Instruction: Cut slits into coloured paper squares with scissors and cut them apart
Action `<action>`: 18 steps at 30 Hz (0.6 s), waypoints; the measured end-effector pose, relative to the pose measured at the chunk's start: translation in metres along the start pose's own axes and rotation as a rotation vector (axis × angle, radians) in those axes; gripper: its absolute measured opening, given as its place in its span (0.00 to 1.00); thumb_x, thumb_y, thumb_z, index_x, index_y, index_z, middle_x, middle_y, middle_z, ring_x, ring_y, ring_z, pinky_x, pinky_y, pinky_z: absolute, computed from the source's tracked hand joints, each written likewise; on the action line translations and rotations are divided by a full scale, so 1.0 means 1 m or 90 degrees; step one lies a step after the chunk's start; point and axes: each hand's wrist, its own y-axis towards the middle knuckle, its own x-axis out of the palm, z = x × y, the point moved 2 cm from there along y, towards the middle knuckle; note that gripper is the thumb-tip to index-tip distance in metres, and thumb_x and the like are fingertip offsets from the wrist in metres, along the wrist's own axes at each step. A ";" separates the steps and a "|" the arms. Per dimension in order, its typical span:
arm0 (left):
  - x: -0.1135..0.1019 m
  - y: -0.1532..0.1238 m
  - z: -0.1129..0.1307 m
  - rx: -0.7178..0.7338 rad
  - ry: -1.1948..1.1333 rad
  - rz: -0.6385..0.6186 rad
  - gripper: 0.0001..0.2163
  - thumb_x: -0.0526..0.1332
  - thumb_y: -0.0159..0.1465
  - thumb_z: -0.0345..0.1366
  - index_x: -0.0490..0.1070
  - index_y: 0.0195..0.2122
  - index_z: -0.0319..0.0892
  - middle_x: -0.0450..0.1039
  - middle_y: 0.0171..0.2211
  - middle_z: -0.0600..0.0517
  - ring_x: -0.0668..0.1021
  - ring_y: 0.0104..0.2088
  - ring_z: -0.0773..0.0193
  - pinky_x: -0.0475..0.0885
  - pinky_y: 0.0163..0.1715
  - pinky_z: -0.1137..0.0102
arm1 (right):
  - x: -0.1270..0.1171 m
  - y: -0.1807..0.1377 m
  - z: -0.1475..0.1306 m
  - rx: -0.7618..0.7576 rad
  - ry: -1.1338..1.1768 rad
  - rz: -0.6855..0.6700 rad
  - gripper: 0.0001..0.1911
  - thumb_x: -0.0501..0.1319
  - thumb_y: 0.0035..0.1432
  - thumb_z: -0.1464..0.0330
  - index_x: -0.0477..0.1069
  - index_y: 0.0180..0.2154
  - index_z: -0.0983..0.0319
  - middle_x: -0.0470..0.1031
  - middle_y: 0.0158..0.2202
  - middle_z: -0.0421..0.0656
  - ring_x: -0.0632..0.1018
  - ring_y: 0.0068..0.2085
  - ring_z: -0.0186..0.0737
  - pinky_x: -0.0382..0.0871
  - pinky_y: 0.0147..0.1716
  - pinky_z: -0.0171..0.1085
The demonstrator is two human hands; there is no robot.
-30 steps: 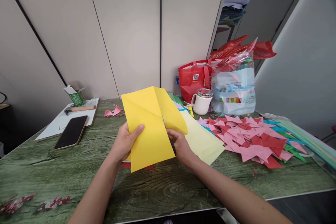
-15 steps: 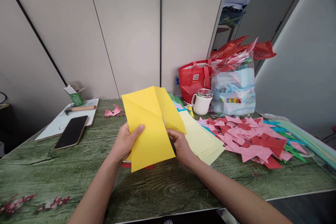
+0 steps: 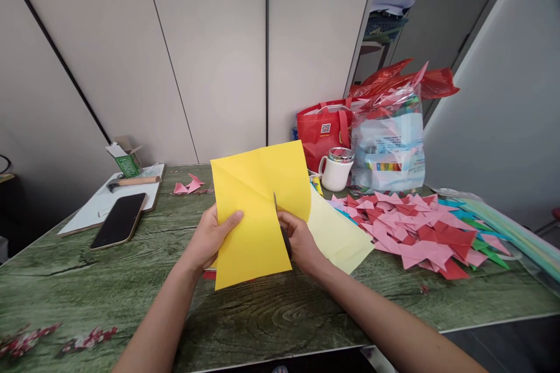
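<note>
Between our fingers (image 3: 289,222), above the tabletop (image 3: 249,326): yellow paper (image 3: 250,233). Left hand (image 3: 210,236) pinches its left side, closed; right hand (image 3: 301,243), nearer the cut edge (image 3: 277,218), curls round mostly hidden scissors (image 3: 286,240), blade (image 3: 275,201) pointing away beyond the fingers.

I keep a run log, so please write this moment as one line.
left hand: grips partly cut yellow paper | right hand: holds scissors | on table: mug, folded pink paper pieces

- Green wood-grain tabletop (image 3: 245,329)
- Left edge: white board (image 3: 85,215), smartphone (image 3: 119,220) overlapping it
- Back edge: folded pink paper (image 3: 191,186), white lidded mug (image 3: 336,175), red tote bag (image 3: 321,143)
- Toward right edge: heaped folded paper (image 3: 413,230)
</note>
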 end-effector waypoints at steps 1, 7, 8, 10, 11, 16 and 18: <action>0.000 0.000 0.001 -0.004 -0.003 -0.003 0.16 0.62 0.51 0.39 0.64 0.40 0.41 0.75 0.37 0.45 0.78 0.31 0.56 0.73 0.26 0.65 | 0.000 0.000 0.000 0.000 -0.004 -0.002 0.19 0.66 0.38 0.66 0.70 0.36 0.61 0.74 0.38 0.44 0.73 0.42 0.45 0.70 0.37 0.40; 0.001 -0.001 0.003 -0.010 -0.006 -0.012 0.17 0.63 0.50 0.40 0.65 0.40 0.42 0.75 0.37 0.46 0.78 0.31 0.55 0.73 0.25 0.65 | -0.002 -0.001 0.002 0.007 -0.024 -0.007 0.20 0.66 0.38 0.65 0.70 0.37 0.62 0.75 0.37 0.44 0.73 0.42 0.45 0.70 0.36 0.39; 0.001 -0.001 0.003 -0.009 -0.006 -0.013 0.17 0.63 0.50 0.40 0.65 0.40 0.42 0.75 0.37 0.46 0.78 0.31 0.56 0.73 0.26 0.65 | -0.002 -0.001 0.002 0.007 -0.023 -0.006 0.19 0.66 0.38 0.65 0.70 0.37 0.62 0.75 0.36 0.44 0.73 0.42 0.45 0.70 0.35 0.39; 0.001 -0.001 0.002 -0.006 -0.009 -0.016 0.17 0.63 0.50 0.40 0.65 0.40 0.42 0.75 0.37 0.46 0.78 0.31 0.56 0.73 0.26 0.65 | -0.002 -0.001 0.002 0.009 -0.022 -0.006 0.19 0.66 0.38 0.65 0.70 0.36 0.62 0.75 0.36 0.44 0.74 0.41 0.45 0.71 0.35 0.39; 0.001 -0.001 0.002 -0.006 -0.011 -0.016 0.17 0.63 0.50 0.40 0.65 0.40 0.42 0.75 0.37 0.46 0.78 0.31 0.56 0.73 0.26 0.65 | -0.002 -0.001 0.003 0.009 -0.021 -0.006 0.19 0.66 0.38 0.65 0.70 0.37 0.61 0.75 0.36 0.43 0.74 0.41 0.45 0.70 0.36 0.39; 0.000 0.000 0.001 -0.007 -0.022 -0.018 0.16 0.62 0.51 0.38 0.65 0.40 0.41 0.74 0.38 0.45 0.78 0.30 0.57 0.73 0.26 0.66 | -0.003 -0.001 0.005 0.010 -0.010 -0.007 0.19 0.66 0.39 0.67 0.70 0.37 0.61 0.75 0.37 0.43 0.74 0.41 0.44 0.70 0.36 0.40; 0.000 0.000 0.001 -0.008 -0.025 -0.020 0.15 0.62 0.52 0.37 0.65 0.40 0.41 0.74 0.38 0.45 0.78 0.30 0.57 0.73 0.26 0.66 | -0.003 -0.001 0.006 0.011 -0.005 -0.008 0.18 0.66 0.39 0.67 0.70 0.37 0.61 0.75 0.38 0.43 0.74 0.41 0.45 0.71 0.36 0.40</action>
